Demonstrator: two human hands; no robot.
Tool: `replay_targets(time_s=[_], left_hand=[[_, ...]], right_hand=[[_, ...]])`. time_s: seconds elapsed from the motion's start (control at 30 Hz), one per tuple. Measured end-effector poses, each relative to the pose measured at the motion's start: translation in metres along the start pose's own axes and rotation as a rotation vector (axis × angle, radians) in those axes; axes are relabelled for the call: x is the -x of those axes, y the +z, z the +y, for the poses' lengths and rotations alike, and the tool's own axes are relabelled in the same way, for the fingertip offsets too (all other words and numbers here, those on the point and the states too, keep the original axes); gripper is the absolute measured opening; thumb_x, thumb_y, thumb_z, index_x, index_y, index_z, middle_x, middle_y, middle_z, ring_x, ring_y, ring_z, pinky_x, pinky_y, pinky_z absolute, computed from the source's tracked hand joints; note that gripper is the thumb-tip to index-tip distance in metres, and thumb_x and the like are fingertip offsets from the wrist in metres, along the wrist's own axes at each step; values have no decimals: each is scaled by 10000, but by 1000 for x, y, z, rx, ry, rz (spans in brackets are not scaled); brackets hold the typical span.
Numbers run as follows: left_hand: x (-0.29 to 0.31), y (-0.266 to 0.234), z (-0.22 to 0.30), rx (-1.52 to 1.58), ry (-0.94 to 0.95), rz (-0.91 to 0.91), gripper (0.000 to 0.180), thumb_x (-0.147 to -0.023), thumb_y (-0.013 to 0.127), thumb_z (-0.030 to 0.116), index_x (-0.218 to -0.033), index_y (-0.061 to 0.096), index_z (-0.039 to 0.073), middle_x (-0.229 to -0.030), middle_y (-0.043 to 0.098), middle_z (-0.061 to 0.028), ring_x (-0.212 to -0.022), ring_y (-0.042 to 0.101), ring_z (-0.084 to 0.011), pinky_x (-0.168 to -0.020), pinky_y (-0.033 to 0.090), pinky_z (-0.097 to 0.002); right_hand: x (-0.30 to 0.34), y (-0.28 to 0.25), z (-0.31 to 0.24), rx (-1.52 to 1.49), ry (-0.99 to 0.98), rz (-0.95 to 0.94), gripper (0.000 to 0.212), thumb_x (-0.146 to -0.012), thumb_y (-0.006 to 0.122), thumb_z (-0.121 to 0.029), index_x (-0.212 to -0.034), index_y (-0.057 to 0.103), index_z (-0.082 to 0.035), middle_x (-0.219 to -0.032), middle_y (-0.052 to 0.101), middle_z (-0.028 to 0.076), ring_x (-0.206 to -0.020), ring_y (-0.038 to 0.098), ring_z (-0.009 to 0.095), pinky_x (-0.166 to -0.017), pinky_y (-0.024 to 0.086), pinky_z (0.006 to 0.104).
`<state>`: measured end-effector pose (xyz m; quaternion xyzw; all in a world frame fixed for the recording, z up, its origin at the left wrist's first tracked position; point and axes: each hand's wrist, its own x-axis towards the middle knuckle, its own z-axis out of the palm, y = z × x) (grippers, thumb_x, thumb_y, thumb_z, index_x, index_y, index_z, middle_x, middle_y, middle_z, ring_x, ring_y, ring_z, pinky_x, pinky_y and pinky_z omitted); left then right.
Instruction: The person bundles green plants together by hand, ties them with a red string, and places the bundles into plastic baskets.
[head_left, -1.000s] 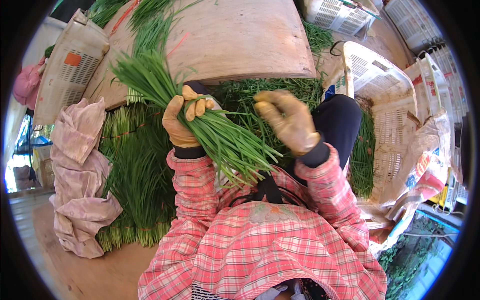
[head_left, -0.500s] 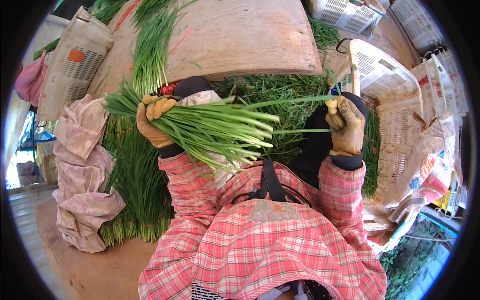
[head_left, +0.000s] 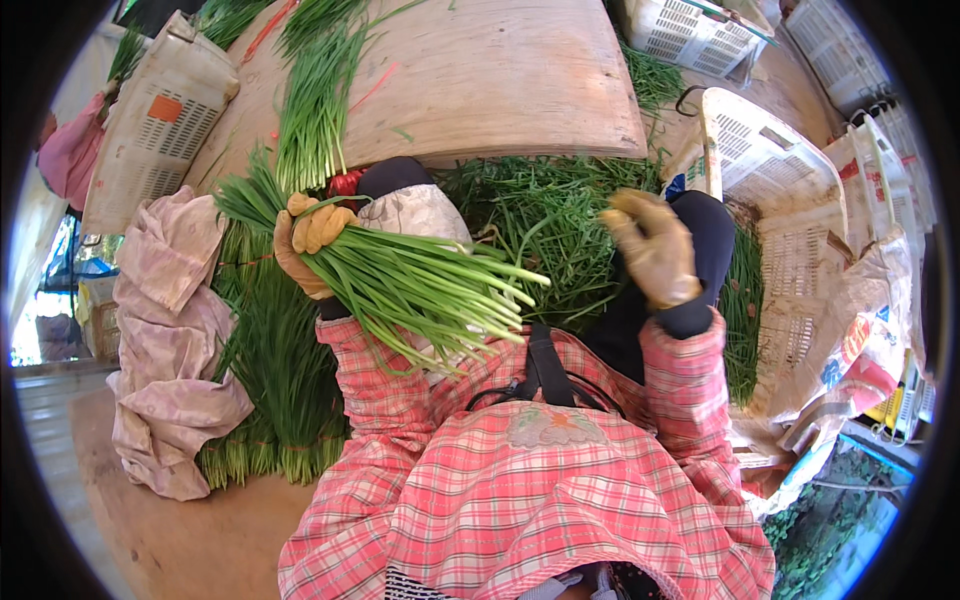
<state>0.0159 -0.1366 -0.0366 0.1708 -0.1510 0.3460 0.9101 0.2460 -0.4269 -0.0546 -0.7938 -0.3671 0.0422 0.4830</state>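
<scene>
My left hand point(head_left: 310, 240), in a tan work glove, is closed around a bunch of garlic chives point(head_left: 430, 280). Their pale cut ends fan out to the right across my lap, and the leafy tips stick out on the left. My right hand point(head_left: 655, 245), gloved too and slightly blurred, hovers above my right knee with its fingers stretched out and nothing visible in them. Beneath and left of it lies a heap of loose green leaves point(head_left: 550, 220).
A wooden board point(head_left: 490, 80) spans the far side, with chives point(head_left: 318, 110) laid along its left part. Bundled chives point(head_left: 285, 350) stand at my left beside a crumpled cloth point(head_left: 175, 340). White plastic crates point(head_left: 795, 200) flank me. Another person's pink sleeve point(head_left: 72, 160) shows far left.
My right hand has let go of the long leaves it was pulling from the bunch and moved slightly up and left, fingers opening. The left hand keeps its hold.
</scene>
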Motion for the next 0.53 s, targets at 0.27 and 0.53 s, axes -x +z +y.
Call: replay_targets(time_s=[0.27,0.53], left_hand=[[-12,7,-36,80,-128,-65,177,-959,421,152,-981,496,-6,-544,443,71,-517,437,-45,-608,413,-231],[-9,3,-35,48,-149,-37,130,-951,440,158,-962,478,35,-535,442,78,-505,445,-34,-609,419,-230]], right_hand=[[14,61,-68,-701,187,-748,326,-906,596,-241,-1043,633,54,-864,676,174,-785,639,210,-726,497,319],[11,34,-45,-634,264,-514,334,-904,620,-236,-1115,606,22,-925,669,115,-825,598,135,-752,483,254]])
